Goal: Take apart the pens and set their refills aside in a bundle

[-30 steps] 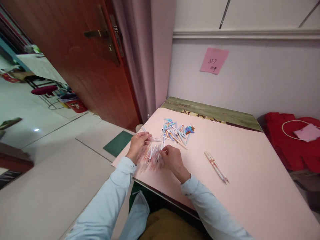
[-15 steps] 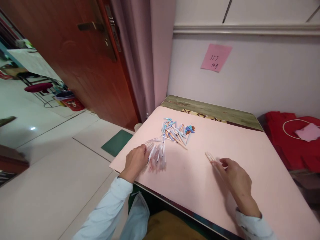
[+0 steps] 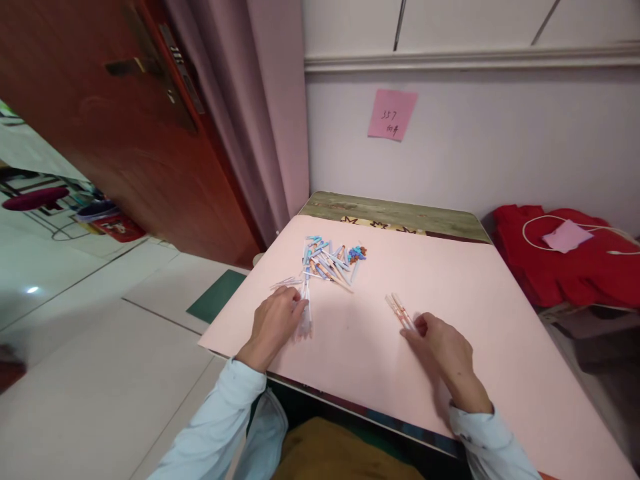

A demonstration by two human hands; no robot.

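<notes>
My right hand pinches a few clear pen barrels with an orange-brown pattern, their far ends pointing up and left above the pink tabletop. On the left, my left hand has its fingers closed over a bunch of thin clear and white pen tubes; what the fingertips pinch is hidden. Just beyond it lies a loose heap of pen parts in blue, white and orange-brown. Small blue and brown pieces sit clustered at the heap's right side.
A grey-green wooden board strip edges the table's far side, against the wall. A red cloth with a white cable lies beyond the right edge. To the left stand a wooden door and a curtain. A pink note hangs on the wall.
The view has swung right. My left hand has moved over the bunch of tubes and covers more of it. My right hand still holds the barrels, now angled further up with more of their length showing.
</notes>
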